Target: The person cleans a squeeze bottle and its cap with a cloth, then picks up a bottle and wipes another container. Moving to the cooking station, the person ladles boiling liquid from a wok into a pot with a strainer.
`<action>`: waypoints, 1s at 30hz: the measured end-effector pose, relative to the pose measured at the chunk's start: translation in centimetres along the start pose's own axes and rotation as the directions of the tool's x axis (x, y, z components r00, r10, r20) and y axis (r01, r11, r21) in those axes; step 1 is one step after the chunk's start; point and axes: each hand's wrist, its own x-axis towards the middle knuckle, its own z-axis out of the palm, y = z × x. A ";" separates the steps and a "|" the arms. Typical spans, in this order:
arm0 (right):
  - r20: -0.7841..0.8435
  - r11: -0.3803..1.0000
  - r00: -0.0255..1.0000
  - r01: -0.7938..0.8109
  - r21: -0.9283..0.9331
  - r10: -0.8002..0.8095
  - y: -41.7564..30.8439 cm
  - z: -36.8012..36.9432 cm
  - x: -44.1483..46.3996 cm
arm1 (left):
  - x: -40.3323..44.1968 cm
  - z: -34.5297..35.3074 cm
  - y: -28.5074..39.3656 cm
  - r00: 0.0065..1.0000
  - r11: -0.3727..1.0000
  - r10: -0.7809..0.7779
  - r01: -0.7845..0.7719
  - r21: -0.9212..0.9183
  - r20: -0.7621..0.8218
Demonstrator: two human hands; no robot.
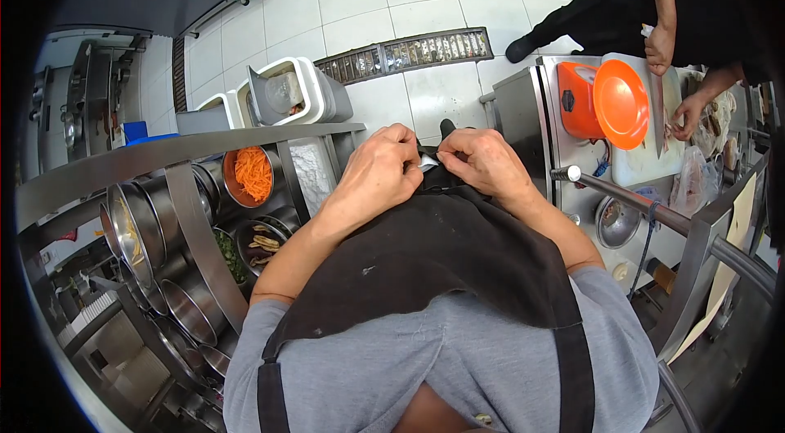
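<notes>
In the middle of the head view, my left hand [383,165] has its fingers curled at the front of a black apron [425,245]. My right hand [484,157] is pinched close beside it on the right. A small shiny silver-white piece [427,162] shows between the two hands, mostly at my left fingertips. What my right fingertips hold is too small to name; dark cloth lies right below them. Both hands are a short way apart, above the apron's edge.
Left, metal shelving [196,143] holds a bowl of shredded carrot [252,174] and other bowls. Bins [327,94] stand beyond. At right, a co-worker's hand holds a knife [657,110] over a cutting board [634,167], near an orange scale [579,98]. A floor drain [409,53] lies ahead.
</notes>
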 end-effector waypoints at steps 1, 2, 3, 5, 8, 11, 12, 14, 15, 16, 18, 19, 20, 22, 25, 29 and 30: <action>-0.003 1.000 1.000 0.013 -0.006 -0.013 0.1 -0.1 -0.1 | 0.0 -0.1 -0.2 1.000 0.996 0.009 -0.008 -0.085 0.013; -0.006 1.000 1.000 0.009 -0.007 -0.009 0.1 -0.1 -0.1 | 0.0 -0.3 -0.3 0.999 0.985 0.018 -0.013 -0.171 0.027; -0.002 1.000 1.000 0.004 -0.004 -0.004 0.0 -0.3 -0.2 | -0.1 -0.5 -0.5 0.999 0.985 0.020 -0.015 -0.173 0.029; 0.004 1.000 1.000 0.002 -0.003 -0.002 0.1 -0.4 -0.2 | -0.5 -1.1 -0.6 0.993 0.963 0.106 -0.087 -0.255 0.059; -0.020 0.999 0.999 0.032 0.017 -0.032 0.1 -0.5 -0.3 | -1.1 -2.5 0.2 0.993 0.930 0.110 -0.086 -0.357 0.047; 0.015 1.000 1.000 0.010 0.000 -0.010 -0.3 -0.8 -0.2 | -2.0 -4.7 1.5 0.998 0.933 -0.003 0.028 -0.359 0.069; 0.039 0.999 0.998 0.043 -0.014 -0.042 0.0 -0.8 -0.2 | -2.2 -4.8 1.3 0.998 0.932 -0.005 0.028 -0.361 0.065; 0.071 0.996 0.994 0.084 -0.030 -0.082 -0.3 -1.0 0.1 | -2.2 -5.2 1.1 0.960 0.693 -0.215 0.021 -0.721 -0.178; 0.014 0.990 1.000 0.024 0.136 -0.026 -1.1 -1.4 0.4 | -1.3 -5.5 1.9 0.945 0.561 -0.143 -0.168 -0.811 -0.294; -0.033 0.954 0.999 -0.025 0.299 0.036 -1.7 -1.7 0.8 | -0.9 -6.2 2.0 0.930 0.593 -0.179 -0.157 -0.790 -0.320; -0.085 0.795 0.996 0.078 0.601 -0.033 -2.0 -2.3 1.7 | 0.3 -7.3 2.6 0.943 0.634 -0.228 -0.046 -0.772 -0.243; -0.055 0.718 0.996 0.085 0.691 -0.066 -2.9 -2.8 1.8 | 0.8 -7.3 1.7 0.938 0.836 -0.222 0.043 -0.547 -0.267; -0.029 0.631 0.994 0.088 0.771 -0.103 -4.0 -3.2 1.7 | 1.2 -7.6 2.6 0.924 0.882 -0.238 0.076 -0.465 -0.301; 0.027 0.815 0.977 0.161 0.557 -0.211 -5.5 -3.6 1.6 | 2.0 -6.9 2.5 0.883 0.955 -0.130 -0.010 -0.295 -0.451; 0.153 0.894 0.988 -0.066 0.444 -0.003 -8.2 -3.2 0.4 | 1.6 -7.0 3.6 0.899 0.963 -0.098 -0.023 -0.268 -0.427; -0.026 0.853 0.974 0.209 0.479 -0.224 -13.5 -7.4 -0.1 | 0.5 -10.1 7.3 0.965 0.572 -0.017 -0.205 -0.794 -0.262; -0.005 0.836 0.917 0.365 0.410 -0.398 -14.3 -8.9 0.0 | -0.2 -11.7 10.2 0.979 0.304 -0.069 -0.160 -0.939 -0.190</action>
